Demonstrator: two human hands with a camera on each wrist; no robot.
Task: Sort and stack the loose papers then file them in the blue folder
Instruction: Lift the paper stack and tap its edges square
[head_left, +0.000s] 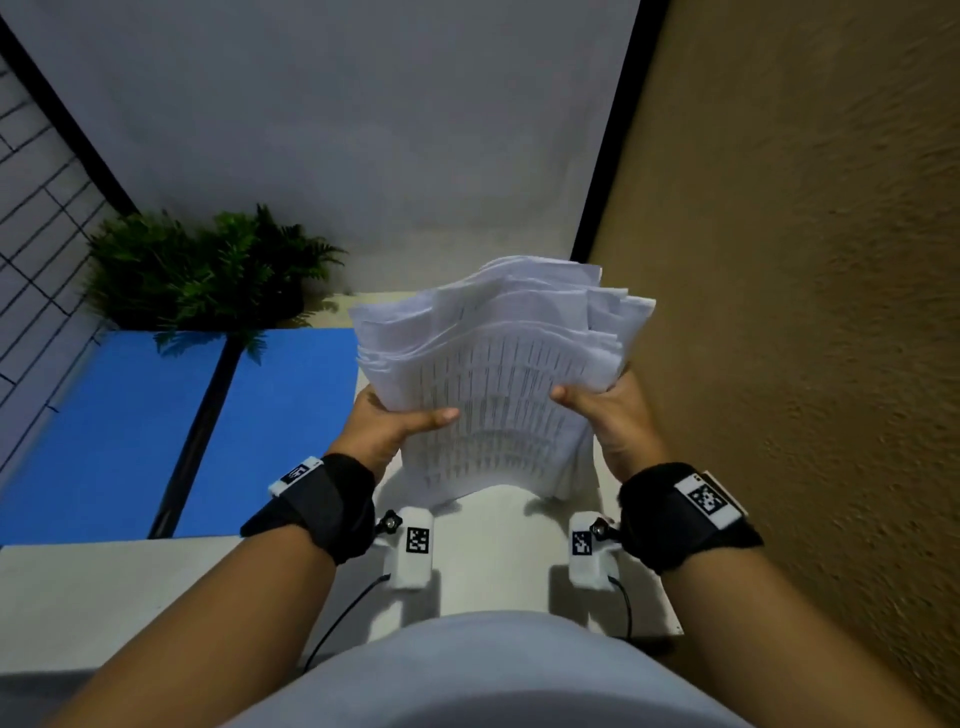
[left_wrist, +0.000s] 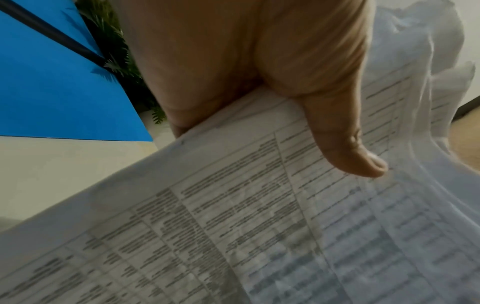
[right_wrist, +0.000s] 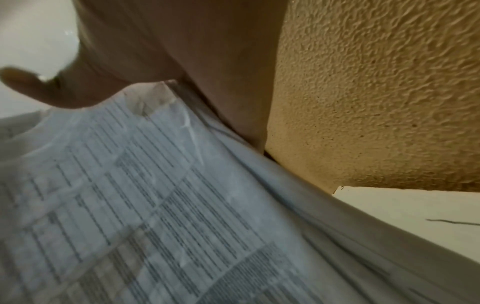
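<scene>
Two hands pinch the papers beside the blue folder and plant.

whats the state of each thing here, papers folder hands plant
stack of papers: gathered, lifted off the desk, far edges fanned and uneven, not yet filed
left hand: grips the stack's left edge, thumb on top
right hand: grips the stack's right edge, thumb on top
blue folder: lies open and flat on the desk, no papers in it
plant: stands behind the folder, fronds overhanging it
</scene>
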